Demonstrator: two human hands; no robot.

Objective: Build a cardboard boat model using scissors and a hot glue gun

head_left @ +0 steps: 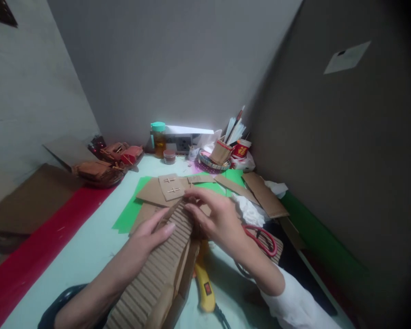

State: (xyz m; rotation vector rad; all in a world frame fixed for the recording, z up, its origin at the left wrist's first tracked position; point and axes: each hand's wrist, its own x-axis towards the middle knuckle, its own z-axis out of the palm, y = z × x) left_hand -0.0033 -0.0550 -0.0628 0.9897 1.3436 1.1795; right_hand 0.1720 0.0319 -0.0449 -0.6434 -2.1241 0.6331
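Observation:
A long piece of ridged brown cardboard (150,274) slants up from the bottom edge toward the middle of the view. My left hand (150,235) grips its upper left side, thumb lying on the ridges. Fingers bent, my right hand (215,219) pinches at the far upper end; whether a small part is between the fingertips is hidden. Just right of the cardboard lies a yellow glue gun (205,290) with a dark cord, its front end partly hidden. Behind the hands, a small card (171,186) carries two crosses of thin sticks.
Red-handled scissors (270,244) and crumpled white tissue (249,211) are on the right. Green sheets (128,214) and cardboard strips (265,194) lie behind. Farther back stand a teal-lidded bottle (159,140) and a stick holder (221,152); brown models (96,171) sit at left.

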